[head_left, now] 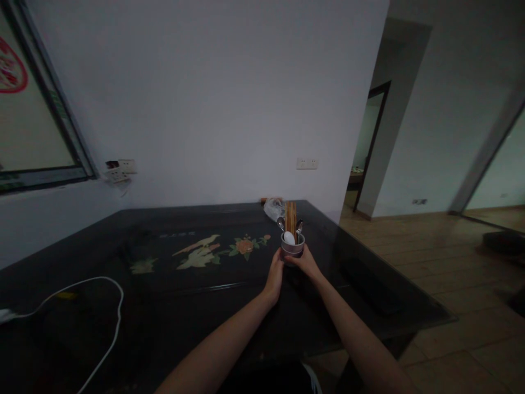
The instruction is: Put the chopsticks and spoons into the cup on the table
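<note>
Both my hands are wrapped round a small pinkish cup at the right part of the dark table. My left hand grips its left side, and my right hand holds its front and right side. Several wooden chopsticks stand upright in the cup. A white spoon leans at the front of it. Metal spoons stick out to the left and right of the chopsticks. The cup's lower part is partly hidden by my fingers.
Behind the cup lies a clear plastic bag by the wall. A white cable curves across the table's left side. A dark flat object rests near the right edge. The tabletop bears a bird and flower picture.
</note>
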`<state>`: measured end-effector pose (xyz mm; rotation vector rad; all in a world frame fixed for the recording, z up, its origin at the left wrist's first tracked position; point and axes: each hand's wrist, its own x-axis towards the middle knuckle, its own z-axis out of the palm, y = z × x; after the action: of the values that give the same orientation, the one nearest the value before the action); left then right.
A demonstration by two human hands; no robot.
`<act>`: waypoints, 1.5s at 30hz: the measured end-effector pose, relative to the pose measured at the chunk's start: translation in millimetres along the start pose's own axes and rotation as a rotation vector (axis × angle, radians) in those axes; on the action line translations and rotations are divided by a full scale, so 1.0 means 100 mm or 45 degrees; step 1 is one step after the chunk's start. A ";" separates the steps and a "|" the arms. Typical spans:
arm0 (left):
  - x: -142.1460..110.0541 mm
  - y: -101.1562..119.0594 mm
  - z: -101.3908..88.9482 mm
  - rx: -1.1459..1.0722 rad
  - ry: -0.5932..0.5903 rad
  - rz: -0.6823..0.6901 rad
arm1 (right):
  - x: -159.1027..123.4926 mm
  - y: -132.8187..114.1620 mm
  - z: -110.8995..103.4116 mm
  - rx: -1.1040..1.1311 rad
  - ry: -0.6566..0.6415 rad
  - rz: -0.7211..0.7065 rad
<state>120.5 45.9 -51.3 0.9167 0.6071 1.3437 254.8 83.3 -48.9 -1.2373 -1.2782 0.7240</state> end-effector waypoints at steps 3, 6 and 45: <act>0.00 -0.02 -0.01 0.005 -0.004 0.051 | -0.01 0.00 0.02 0.007 -0.006 -0.026; 0.01 -0.02 -0.02 0.040 0.050 0.071 | 0.00 0.01 0.02 0.014 -0.008 -0.057; -0.26 0.80 -0.84 0.236 -0.051 0.041 | -0.77 -0.72 1.33 0.272 -0.744 -0.318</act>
<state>3.7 35.8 -32.9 1.1050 0.6966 1.3099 95.6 28.9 -24.6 -0.6906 -1.7378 1.0497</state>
